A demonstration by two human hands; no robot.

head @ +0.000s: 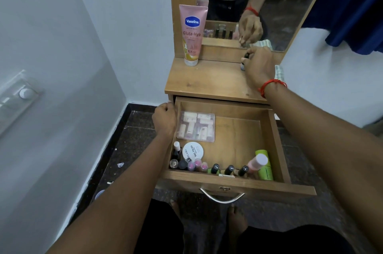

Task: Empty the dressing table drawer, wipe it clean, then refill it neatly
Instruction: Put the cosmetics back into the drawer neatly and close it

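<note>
The wooden drawer (275, 141) stands pulled out below the dressing table top (213, 79). My left hand (164, 120) grips the drawer's left wall near its back corner. My right hand (259, 62) pinches a small dark-capped bottle (243, 62) upright on the table top by the mirror. Inside the drawer lie a clear plastic box of small tubes (196, 127), a white round nail polish jar (192, 151), several nail polish bottles (215, 168) along the front wall, a pink bottle (257, 162) and a green tube (264, 167).
A pink Vaseline tube (192, 33) stands at the table top's back left. The mirror (259, 4) rises behind it. A striped cloth (278, 72) pokes out at the table's right edge. The drawer's metal handle (221, 196) hangs above my bare feet. A wall closes the left side.
</note>
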